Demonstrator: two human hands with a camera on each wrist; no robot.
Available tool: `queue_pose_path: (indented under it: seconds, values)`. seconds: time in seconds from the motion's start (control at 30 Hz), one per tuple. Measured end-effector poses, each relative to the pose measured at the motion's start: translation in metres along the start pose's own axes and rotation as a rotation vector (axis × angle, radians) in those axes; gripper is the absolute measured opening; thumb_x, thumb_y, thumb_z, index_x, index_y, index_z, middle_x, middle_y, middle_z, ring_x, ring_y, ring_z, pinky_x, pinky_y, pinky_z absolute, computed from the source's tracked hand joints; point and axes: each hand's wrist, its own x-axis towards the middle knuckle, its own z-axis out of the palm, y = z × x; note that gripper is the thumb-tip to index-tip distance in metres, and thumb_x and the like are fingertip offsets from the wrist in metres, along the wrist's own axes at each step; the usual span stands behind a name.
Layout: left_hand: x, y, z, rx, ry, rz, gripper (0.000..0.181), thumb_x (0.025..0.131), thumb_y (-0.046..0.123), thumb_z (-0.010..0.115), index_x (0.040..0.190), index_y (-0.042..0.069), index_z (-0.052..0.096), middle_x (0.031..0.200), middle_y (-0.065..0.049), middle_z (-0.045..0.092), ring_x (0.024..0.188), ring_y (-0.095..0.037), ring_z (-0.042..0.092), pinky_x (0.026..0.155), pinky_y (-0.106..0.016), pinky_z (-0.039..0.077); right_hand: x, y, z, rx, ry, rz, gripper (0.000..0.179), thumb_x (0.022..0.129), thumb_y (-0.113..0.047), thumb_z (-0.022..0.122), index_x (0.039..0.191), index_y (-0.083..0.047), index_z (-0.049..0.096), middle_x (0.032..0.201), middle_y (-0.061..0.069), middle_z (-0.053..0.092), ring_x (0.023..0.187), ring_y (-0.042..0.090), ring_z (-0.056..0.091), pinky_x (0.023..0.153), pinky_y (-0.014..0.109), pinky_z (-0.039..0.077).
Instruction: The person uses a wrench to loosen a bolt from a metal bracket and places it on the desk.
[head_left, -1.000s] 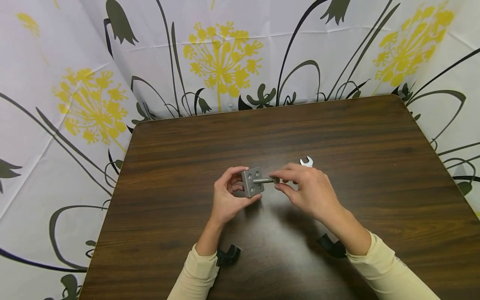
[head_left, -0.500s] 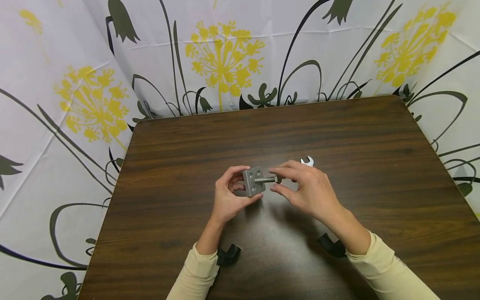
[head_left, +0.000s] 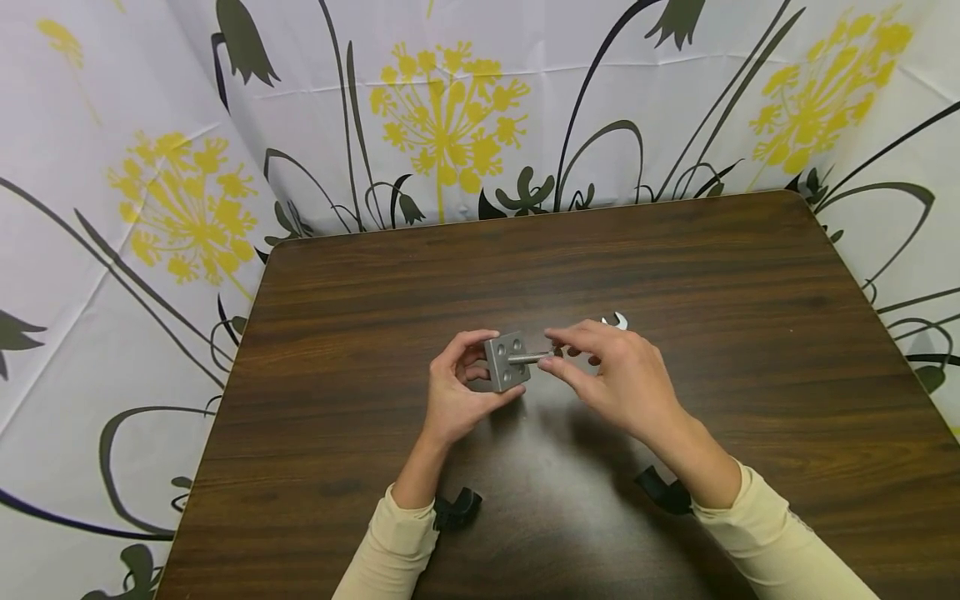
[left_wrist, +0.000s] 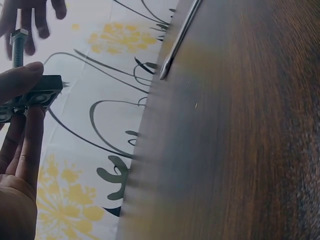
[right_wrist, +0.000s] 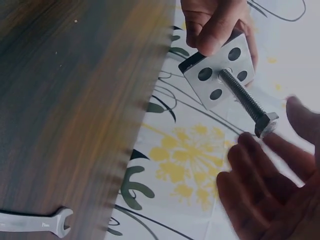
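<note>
My left hand grips a square grey metal block by its edges, above the table. Several round holes show in the block's face, seen best in the right wrist view. From the middle of that face a long threaded hex bolt sticks out, its head pointing toward my right hand. The right fingers and thumb stand spread around the bolt head, apart from it in the right wrist view. The left wrist view shows left fingers under the block and the thumb on top.
An open-end wrench lies on the dark wood table, partly hidden behind my right hand in the head view. A white curtain with yellow and grey flowers hangs behind the table. Black wrist mounts sit at both cuffs.
My right fingers have come off the bolt head, opened, and shifted slightly around it. The left hand and the block stay nearly in place.
</note>
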Motion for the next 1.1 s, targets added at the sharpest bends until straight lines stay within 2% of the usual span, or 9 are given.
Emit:
queue_pose_path:
  seconds: [0.1, 0.2, 0.33, 0.5, 0.57, 0.73, 0.8, 0.97, 1.1]
  values:
    - [0.0, 0.0, 0.0, 0.005, 0.001, 0.002, 0.068, 0.055, -0.02, 0.086, 0.117, -0.01, 0.058, 0.104, -0.023, 0.065, 0.087, -0.017, 0.065, 0.064, -0.028, 0.055, 0.001, -0.001, -0.001, -0.021, -0.022, 0.06, 0.026, 0.087, -0.036, 0.075, 0.106, -0.018, 0.078, 0.092, -0.007, 0.073, 0.069, 0.008, 0.062, 0.055, 0.03, 0.046]
    - [-0.001, -0.002, 0.0, 0.003, 0.002, 0.01, 0.068, 0.055, -0.02, 0.086, 0.117, -0.01, 0.058, 0.104, -0.023, 0.065, 0.087, -0.018, 0.065, 0.064, -0.028, 0.055, 0.001, 0.0, -0.001, -0.023, -0.044, 0.017, 0.02, 0.086, -0.028, 0.078, 0.104, -0.02, 0.078, 0.095, -0.009, 0.072, 0.069, 0.009, 0.061, 0.056, 0.03, 0.046]
    - [-0.002, -0.015, -0.002, -0.005, 0.008, 0.004, 0.071, 0.055, -0.019, 0.087, 0.119, -0.009, 0.058, 0.105, -0.021, 0.065, 0.087, -0.019, 0.065, 0.065, -0.027, 0.055, 0.0, 0.001, -0.001, -0.013, -0.02, -0.036, 0.029, 0.083, -0.027, 0.081, 0.111, -0.02, 0.076, 0.097, -0.009, 0.07, 0.073, 0.008, 0.061, 0.057, 0.029, 0.047]
    - [-0.004, -0.027, -0.004, -0.011, 0.011, 0.005, 0.072, 0.056, -0.014, 0.089, 0.121, -0.001, 0.061, 0.107, -0.017, 0.066, 0.088, -0.023, 0.066, 0.064, -0.028, 0.056, 0.0, 0.0, 0.0, -0.034, -0.04, 0.072, 0.034, 0.085, -0.038, 0.077, 0.112, -0.018, 0.076, 0.097, -0.004, 0.074, 0.072, 0.01, 0.064, 0.056, 0.032, 0.048]
    - [-0.003, -0.028, -0.005, -0.014, 0.009, 0.006, 0.072, 0.056, -0.013, 0.09, 0.121, 0.0, 0.061, 0.107, -0.015, 0.066, 0.088, -0.024, 0.066, 0.064, -0.028, 0.056, 0.0, 0.0, 0.0, -0.037, -0.06, 0.074, 0.03, 0.085, -0.034, 0.078, 0.11, -0.018, 0.077, 0.096, -0.004, 0.074, 0.071, 0.01, 0.064, 0.056, 0.032, 0.048]
    - [-0.004, -0.028, -0.005, -0.017, 0.009, -0.002, 0.072, 0.056, -0.013, 0.09, 0.121, -0.001, 0.061, 0.105, -0.014, 0.066, 0.087, -0.023, 0.065, 0.065, -0.028, 0.056, 0.0, 0.0, 0.0, -0.001, -0.044, -0.016, 0.032, 0.081, -0.02, 0.083, 0.112, -0.019, 0.075, 0.097, -0.008, 0.071, 0.076, 0.012, 0.064, 0.059, 0.03, 0.048]
    - [-0.004, -0.028, -0.005, -0.014, 0.01, -0.002, 0.072, 0.056, -0.013, 0.09, 0.121, -0.001, 0.061, 0.104, -0.015, 0.066, 0.086, -0.023, 0.065, 0.064, -0.028, 0.056, 0.001, 0.0, 0.0, 0.007, -0.03, -0.003, 0.031, 0.083, -0.023, 0.081, 0.114, -0.019, 0.075, 0.097, -0.007, 0.072, 0.075, 0.012, 0.063, 0.058, 0.03, 0.048]
    - [-0.004, -0.027, -0.005, -0.005, 0.01, -0.002, 0.072, 0.057, -0.012, 0.09, 0.122, 0.003, 0.062, 0.103, -0.015, 0.066, 0.085, -0.022, 0.065, 0.064, -0.027, 0.056, 0.001, -0.002, 0.001, -0.011, -0.04, 0.094, 0.026, 0.091, -0.035, 0.071, 0.11, -0.018, 0.077, 0.087, -0.006, 0.073, 0.065, 0.008, 0.059, 0.053, 0.03, 0.044]
    - [-0.004, -0.027, -0.005, -0.014, 0.01, -0.007, 0.072, 0.056, -0.013, 0.09, 0.121, 0.002, 0.062, 0.102, -0.015, 0.066, 0.085, -0.022, 0.065, 0.064, -0.027, 0.056, 0.001, -0.002, 0.001, -0.012, -0.047, 0.027, 0.025, 0.086, -0.025, 0.077, 0.11, -0.018, 0.076, 0.091, -0.008, 0.071, 0.07, 0.008, 0.06, 0.055, 0.029, 0.045]
